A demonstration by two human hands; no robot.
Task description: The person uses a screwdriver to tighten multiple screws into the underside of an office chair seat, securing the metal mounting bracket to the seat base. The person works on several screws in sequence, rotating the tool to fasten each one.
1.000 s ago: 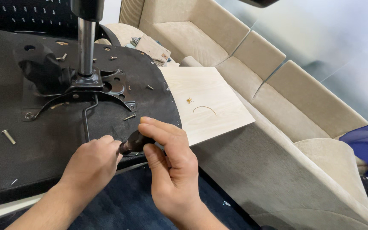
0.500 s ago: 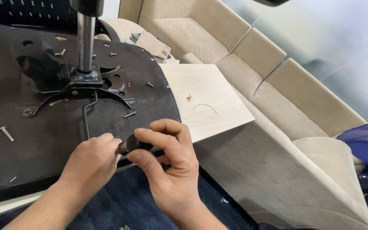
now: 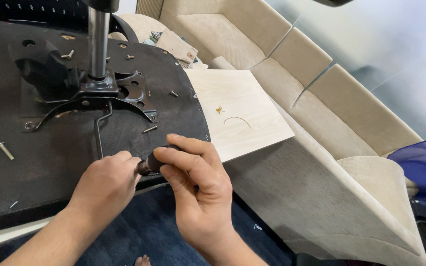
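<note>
Dark rounded knob [image 3: 150, 163], the end of a control lever, sits at the near edge of an upturned black chair seat [image 3: 35, 172], and both of your hands meet on it. Your right hand [image 3: 198, 189] curls over the knob from the right, fingers [image 3: 188, 148] wrapped across its top and thumb beneath, grasping it. Your left hand [image 3: 105, 182] is clenched into a loose fist just left of the knob, touching its inner end; whether it grips the lever itself is hidden.

A thin black bent rod [image 3: 98, 129] runs from near your left hand up to the black metal mechanism plate [image 3: 99, 96] bolted on the seat's underside. A shiny steel column [image 3: 98, 42] rises upright from that plate. Loose screws lie scattered on the seat: one long bolt [image 3: 5, 150] at the far left, a short screw [image 3: 150, 128] just right of the plate.

Right of the seat, a pale wooden board [image 3: 242, 111] lies flat, its corner overhanging a beige sofa [image 3: 331, 93] that stretches up and right. On the board rest a small brass fitting [image 3: 220, 109] and a thin curved wire [image 3: 237, 120]. Dark blue carpet [image 3: 149, 236] shows beneath your arms.
</note>
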